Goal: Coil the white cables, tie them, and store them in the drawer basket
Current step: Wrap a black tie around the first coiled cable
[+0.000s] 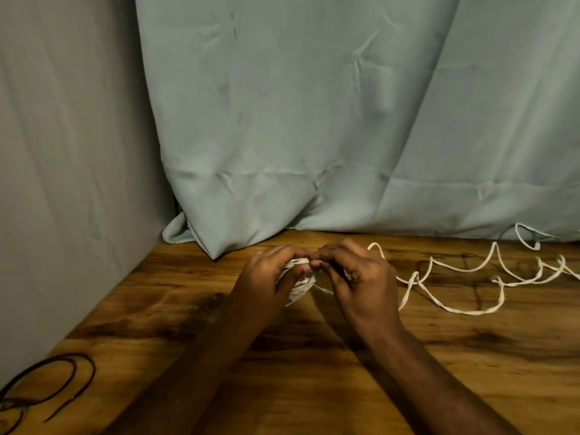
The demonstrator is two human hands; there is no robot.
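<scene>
White flat cable (pixel 470 274) trails in loose loops across the brown wooden desk (pixel 314 356) to the right, its near end gathered into a small coil (pixel 298 285) above the desk, with the left hand (pixel 266 277) curled round the coil and the right hand (pixel 361 277) pinching the strand beside it. Winding well likely means even turns, steady tension, and slack fed without kinks. Fingers hide the coil's turns, the cable's far end runs off frame, and no drawer basket is visible.

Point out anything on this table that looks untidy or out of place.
The white cable trails in loose, kinked loops across the table to the right of the right hand, not yet coiled. A dark cord lies tangled at the near left edge. Nothing looks spilled or damaged.
</scene>
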